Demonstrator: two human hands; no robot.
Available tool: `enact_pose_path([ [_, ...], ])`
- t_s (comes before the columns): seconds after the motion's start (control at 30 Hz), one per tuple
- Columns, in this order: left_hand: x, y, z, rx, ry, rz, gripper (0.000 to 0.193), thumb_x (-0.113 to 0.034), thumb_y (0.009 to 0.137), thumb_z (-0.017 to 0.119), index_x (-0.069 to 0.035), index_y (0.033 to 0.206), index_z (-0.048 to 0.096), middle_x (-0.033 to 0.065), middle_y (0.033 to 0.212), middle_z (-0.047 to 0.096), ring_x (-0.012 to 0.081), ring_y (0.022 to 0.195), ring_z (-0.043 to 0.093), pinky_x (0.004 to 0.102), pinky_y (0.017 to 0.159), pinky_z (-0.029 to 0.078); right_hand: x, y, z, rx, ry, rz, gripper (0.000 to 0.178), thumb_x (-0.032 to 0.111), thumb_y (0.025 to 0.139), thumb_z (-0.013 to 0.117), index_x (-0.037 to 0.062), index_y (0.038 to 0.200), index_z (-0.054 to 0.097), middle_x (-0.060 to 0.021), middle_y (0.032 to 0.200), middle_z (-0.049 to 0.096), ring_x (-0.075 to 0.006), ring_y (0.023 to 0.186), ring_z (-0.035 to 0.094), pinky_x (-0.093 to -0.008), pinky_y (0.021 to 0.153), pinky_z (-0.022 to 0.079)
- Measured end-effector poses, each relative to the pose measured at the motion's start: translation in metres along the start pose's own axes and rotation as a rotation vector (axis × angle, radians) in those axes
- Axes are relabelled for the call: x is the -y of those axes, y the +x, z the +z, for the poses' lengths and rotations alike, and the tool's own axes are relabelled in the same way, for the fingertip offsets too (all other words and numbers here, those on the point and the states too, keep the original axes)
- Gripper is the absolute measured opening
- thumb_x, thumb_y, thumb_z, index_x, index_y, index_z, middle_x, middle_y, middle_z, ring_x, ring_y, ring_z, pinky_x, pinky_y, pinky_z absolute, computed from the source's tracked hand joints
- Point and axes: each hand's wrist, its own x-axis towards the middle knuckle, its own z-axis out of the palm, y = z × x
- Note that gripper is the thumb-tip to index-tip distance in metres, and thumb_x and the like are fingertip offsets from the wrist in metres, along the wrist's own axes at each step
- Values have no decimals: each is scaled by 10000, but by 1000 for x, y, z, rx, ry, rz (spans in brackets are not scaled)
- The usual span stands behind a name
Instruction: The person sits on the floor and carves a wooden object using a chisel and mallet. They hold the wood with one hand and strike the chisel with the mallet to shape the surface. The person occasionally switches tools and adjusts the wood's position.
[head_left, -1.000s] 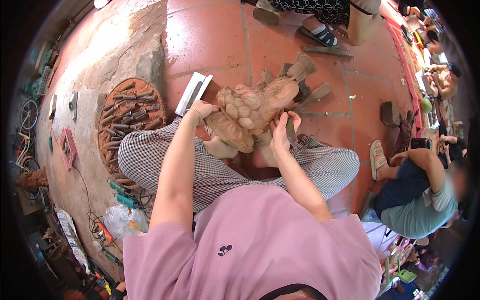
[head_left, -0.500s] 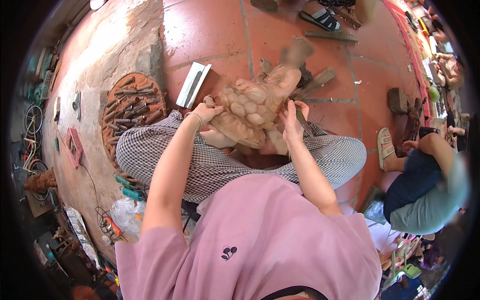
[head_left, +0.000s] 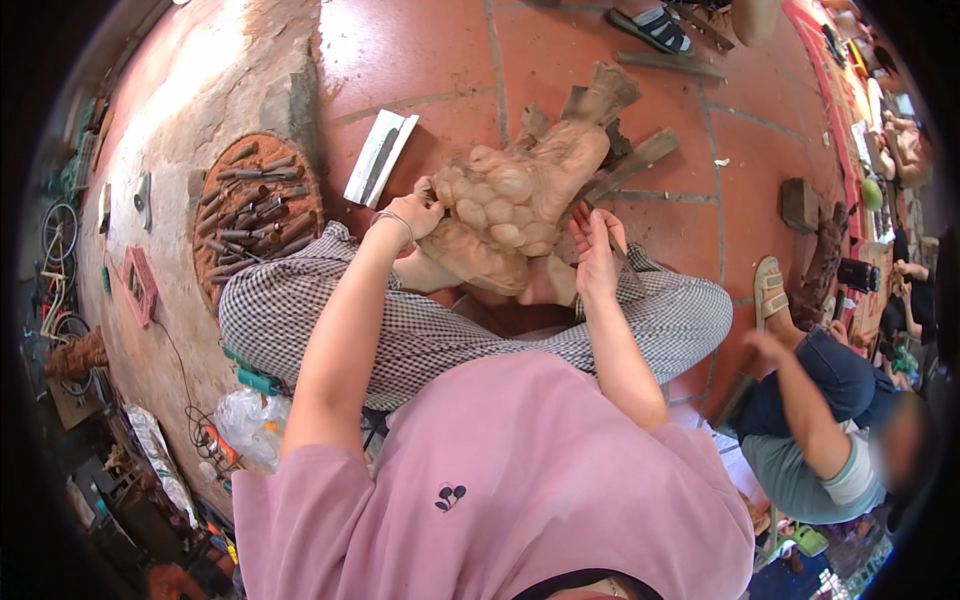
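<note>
A carved wooden figure (head_left: 505,205) with a cluster of rounded lumps lies tilted across my lap, its narrower end pointing far right. My left hand (head_left: 416,212) has its fingers closed on the carving's left edge. Beside the carving's right side, my right hand (head_left: 598,250) has its fingers bent around a long thin dark strip-like tool (head_left: 630,272). One end of this tool touches or nearly touches the wood; its exact kind is unclear. My bare feet (head_left: 548,280) show under the carving's near edge.
Left of my knee is a round tray of reddish sawdust (head_left: 212,275) with several chisels (head_left: 255,212). A white block with a dark strip (head_left: 381,158) lies beyond my left hand. Wooden bars (head_left: 645,160) lie behind the carving. Another person (head_left: 830,430) sits at right.
My left hand has shifted slightly up along the carving's left edge. The right hand's fingers have curled in more around the tool. The person at right has leaned and raised an arm.
</note>
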Motion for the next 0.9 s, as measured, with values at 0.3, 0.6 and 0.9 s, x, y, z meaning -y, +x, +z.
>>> enact_pose_path([
  [0.3, 8, 14, 21, -103, 23, 186, 438, -336, 939, 343, -91, 1186, 608, 224, 1202, 616, 413, 1116, 577, 474, 990, 438, 4, -1, -5, -7, 0, -7, 206, 98, 946, 606, 22, 1114, 515, -148, 1111, 640, -215, 1012, 639, -307, 862, 552],
  [0.6, -17, -21, 19, -401, -161, 109, 368, -284, 884, 487, 0, 1057, 643, 279, 1012, 650, 444, 976, 617, 500, 881, 484, 6, 3, -6, -44, -5, 32, 227, 124, 943, 621, -11, 1114, 557, -145, 1055, 656, -200, 932, 654, -301, 794, 569],
  [0.9, -31, -47, 16, -1034, -106, 319, 151, -166, 818, 621, -22, 855, 650, 181, 842, 650, 364, 797, 632, 467, 732, 501, 12, -6, -20, -37, -92, 40, 257, 241, 971, 594, 9, 1082, 592, -102, 889, 679, -149, 768, 643, -259, 685, 545],
])
